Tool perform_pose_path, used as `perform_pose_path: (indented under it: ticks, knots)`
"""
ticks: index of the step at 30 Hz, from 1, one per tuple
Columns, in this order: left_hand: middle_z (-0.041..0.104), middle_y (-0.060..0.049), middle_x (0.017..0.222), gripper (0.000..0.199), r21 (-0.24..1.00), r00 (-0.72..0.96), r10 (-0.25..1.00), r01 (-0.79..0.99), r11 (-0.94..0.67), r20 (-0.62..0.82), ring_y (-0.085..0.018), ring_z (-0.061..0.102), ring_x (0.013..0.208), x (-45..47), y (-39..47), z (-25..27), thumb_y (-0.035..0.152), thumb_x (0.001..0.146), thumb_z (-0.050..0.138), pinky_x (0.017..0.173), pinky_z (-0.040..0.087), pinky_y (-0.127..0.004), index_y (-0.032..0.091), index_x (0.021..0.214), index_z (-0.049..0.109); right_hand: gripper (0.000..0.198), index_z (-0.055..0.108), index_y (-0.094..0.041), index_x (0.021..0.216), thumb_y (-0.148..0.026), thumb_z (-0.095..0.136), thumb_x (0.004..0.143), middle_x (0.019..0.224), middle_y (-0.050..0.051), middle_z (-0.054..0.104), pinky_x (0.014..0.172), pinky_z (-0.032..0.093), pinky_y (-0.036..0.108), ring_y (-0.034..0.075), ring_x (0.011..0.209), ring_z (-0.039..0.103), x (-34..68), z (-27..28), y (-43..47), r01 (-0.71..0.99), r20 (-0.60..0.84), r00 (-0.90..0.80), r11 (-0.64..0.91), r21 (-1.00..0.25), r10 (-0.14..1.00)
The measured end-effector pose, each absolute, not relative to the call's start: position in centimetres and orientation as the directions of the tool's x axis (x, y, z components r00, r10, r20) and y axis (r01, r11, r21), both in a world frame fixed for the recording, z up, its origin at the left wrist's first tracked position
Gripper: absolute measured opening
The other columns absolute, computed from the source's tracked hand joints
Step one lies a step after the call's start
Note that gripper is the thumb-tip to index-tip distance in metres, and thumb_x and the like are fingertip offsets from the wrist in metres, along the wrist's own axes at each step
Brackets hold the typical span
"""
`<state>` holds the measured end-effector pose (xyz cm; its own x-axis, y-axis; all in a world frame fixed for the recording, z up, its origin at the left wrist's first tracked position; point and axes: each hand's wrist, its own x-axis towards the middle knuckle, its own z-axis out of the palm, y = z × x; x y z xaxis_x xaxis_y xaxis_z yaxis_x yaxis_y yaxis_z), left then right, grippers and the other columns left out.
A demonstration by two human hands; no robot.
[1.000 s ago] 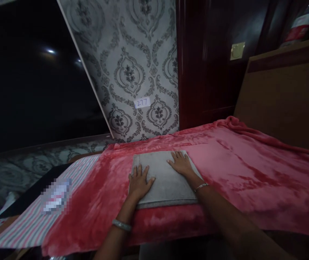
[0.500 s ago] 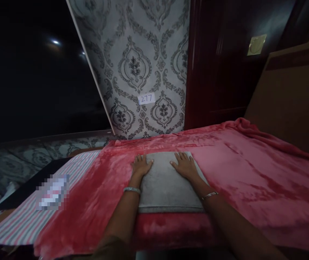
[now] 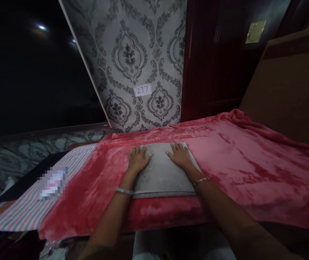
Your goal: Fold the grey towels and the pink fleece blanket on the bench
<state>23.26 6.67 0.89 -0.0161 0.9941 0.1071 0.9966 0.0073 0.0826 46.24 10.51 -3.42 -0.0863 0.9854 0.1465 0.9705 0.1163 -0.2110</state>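
A folded grey cloth (image 3: 162,175) lies flat on a red plush blanket (image 3: 233,162), its folded edge toward me. My left hand (image 3: 138,159) rests palm down on the cloth's far left corner, fingers stretched out and thumb pointing inward. On the far right part of the same cloth lies my right hand (image 3: 180,155), also flat with its fingers apart. Neither hand grips anything. Each wrist wears a bracelet.
A striped cloth (image 3: 70,173) with a blurred-out item (image 3: 52,183) on it lies at the left. Behind stand a large dark screen (image 3: 35,72) and a patterned wall with a paper label (image 3: 142,90). A brown board (image 3: 292,83) leans at the right.
The whole view has shifted, so things appear slightly higher and to the left. Both hands stay flat at about the same places on the grey cloth.
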Motion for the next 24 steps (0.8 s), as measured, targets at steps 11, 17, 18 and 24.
perform_pose_path:
  ticks: [11, 17, 18, 24]
  knots:
    - [0.02, -0.013, 0.169, 0.073, 0.056, 0.022, 0.999, 0.998, -0.025, 0.045, -0.036, 0.014, 0.156, 22.8, 2.1, -0.8, 0.067, 0.096, 0.029, 0.117, 0.031, -0.06, 0.03, 0.158, 0.031, 0.074, 0.033, -0.015, 0.159, -0.06, 0.025, 0.101, 0.165, 0.015, 0.028, 0.121, 0.014, 0.054, 0.031, 0.153, 0.021, 46.6, -3.3, 10.5, 0.964, 0.13, -0.099, 0.128, -0.231, 0.987]
    - [0.022, -0.013, 0.168, 0.072, 0.05, 0.045, 0.996, 0.998, -0.049, 0.073, -0.038, 0.016, 0.155, 22.5, 2.2, -1.0, 0.065, 0.096, 0.03, 0.116, 0.032, -0.059, 0.029, 0.159, 0.031, 0.068, 0.026, -0.02, 0.162, -0.053, 0.031, 0.103, 0.169, 0.013, 0.019, 0.122, 0.016, 0.051, 0.029, 0.155, 0.017, 47.9, -1.5, 9.2, 0.961, 0.065, -0.131, 0.142, -0.236, 0.989]
    - [0.023, -0.012, 0.168, 0.072, 0.049, 0.043, 0.996, 0.998, -0.047, 0.08, -0.037, 0.017, 0.155, 22.5, 2.2, -1.0, 0.065, 0.096, 0.03, 0.116, 0.032, -0.059, 0.029, 0.159, 0.031, 0.067, 0.025, -0.022, 0.162, -0.053, 0.032, 0.103, 0.169, 0.012, 0.016, 0.122, 0.016, 0.052, 0.029, 0.155, 0.015, 48.5, -1.4, 8.4, 0.959, 0.066, -0.155, 0.166, -0.228, 0.986]
    - [0.024, -0.013, 0.168, 0.072, 0.05, 0.057, 0.993, 0.997, -0.062, 0.102, -0.038, 0.018, 0.154, 22.8, 2.4, -0.9, 0.065, 0.096, 0.028, 0.116, 0.032, -0.062, 0.029, 0.158, 0.032, 0.063, 0.031, -0.029, 0.161, -0.053, 0.035, 0.103, 0.169, 0.006, 0.019, 0.122, 0.019, 0.048, 0.027, 0.154, 0.02, 52.0, -3.8, -0.4, 0.863, 0.219, -0.441, 0.478, -0.163, 0.87]
